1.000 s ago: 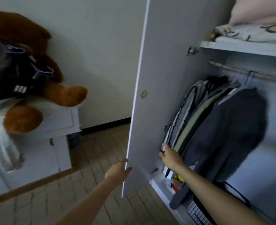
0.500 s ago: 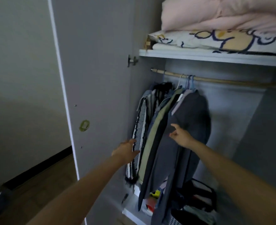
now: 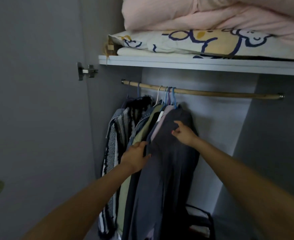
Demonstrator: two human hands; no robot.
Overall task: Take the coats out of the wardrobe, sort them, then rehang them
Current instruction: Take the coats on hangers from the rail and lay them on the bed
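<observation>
Inside the open wardrobe [image 3: 257, 153], our left hand [image 3: 136, 157] grips the front edge of the dark grey coat [image 3: 167, 170], thumb and fingers curled round the fabric. Our right hand [image 3: 183, 133] reaches higher and pinches a fold of the same coat near its shoulder. That coat hangs on a blue hanger [image 3: 173, 97] from the wooden rail [image 3: 212, 93], rightmost in a tight row of garments. Just left of it we see a pink garment [image 3: 161, 123], an olive coat [image 3: 125, 193], a denim jacket [image 3: 140, 124] and a black-and-white striped coat [image 3: 111, 153], all bunched toward the left end of the rail. Above the rail, the shelf [image 3: 194, 64] carries a patterned pillow [image 3: 203, 43] under folded pink bedding [image 3: 203, 13]. At lower right a dark storage bag [image 3: 200, 222] sits on the wardrobe floor.
</observation>
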